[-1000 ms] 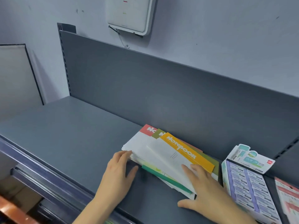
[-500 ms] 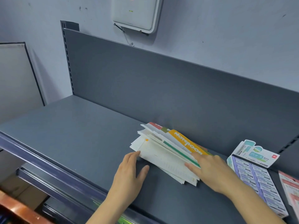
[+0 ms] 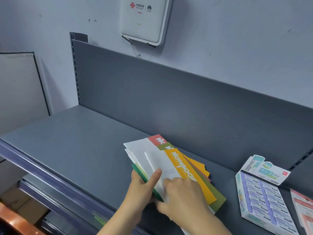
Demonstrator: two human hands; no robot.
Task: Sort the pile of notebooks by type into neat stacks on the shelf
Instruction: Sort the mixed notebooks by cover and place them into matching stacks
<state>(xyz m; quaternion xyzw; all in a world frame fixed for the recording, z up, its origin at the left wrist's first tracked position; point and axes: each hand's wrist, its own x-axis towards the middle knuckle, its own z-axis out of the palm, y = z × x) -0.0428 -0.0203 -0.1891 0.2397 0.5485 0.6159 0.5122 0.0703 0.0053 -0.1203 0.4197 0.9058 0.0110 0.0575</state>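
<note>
Gripping the near-left edge of the pile of notebooks [image 3: 152, 155]: left hand [image 3: 142, 189], thumb flat on the top white cover, fingers [image 3: 137, 178] curled against the pile's side. Right hand [image 3: 184, 197] lies knuckles-up over the near end of the pile, fingers [image 3: 167, 181] bent, tips on the white cover just beside the left thumb. That part is blurred, so cannot tell whether it pinches a cover or only presses. Both forearms enter from the bottom edge.

Pile is fanned, not squared. Thin soft-cover books in matte card, white fronts with coloured spine bands: orange on top with white "Notebook" lettering, olive green and red below, and a dark green edge at the left hand. It lies flat on the grey metal shelf [image 3: 76, 141], near the back panel [image 3: 169, 99].

Apart to the right: a slanted cardboard display box [image 3: 264, 204] of small blue-and-white packs, then a pink packet [image 3: 303, 207] cut off by the frame. A white plastic box [image 3: 145, 21] hangs on the wall above.
</note>
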